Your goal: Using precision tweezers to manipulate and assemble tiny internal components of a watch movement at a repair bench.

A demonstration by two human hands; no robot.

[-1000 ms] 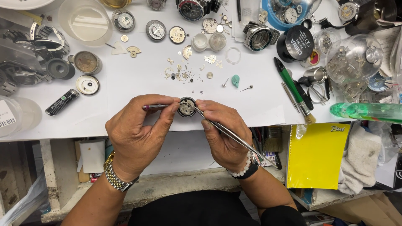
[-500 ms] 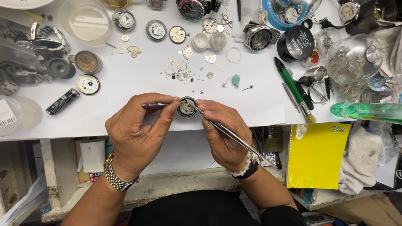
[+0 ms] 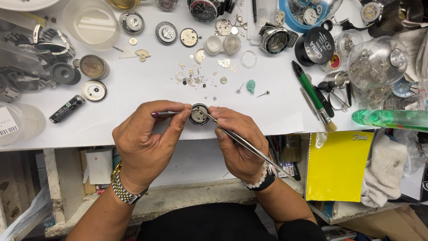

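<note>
A round watch movement sits at the near edge of the white table, held between both hands. The left hand touches the movement's left side, its thumb and forefinger pinched narrow on a thin tool with a purple tip that points at the movement. The right hand touches the movement's right side, fingers closed on steel tweezers whose tips reach the movement's rim. Just beyond the movement lie scattered small parts and a teal bit. Left of the movement lies a black battery; to its right, a green-handled brush and, off the table's edge, a yellow notebook.
</note>
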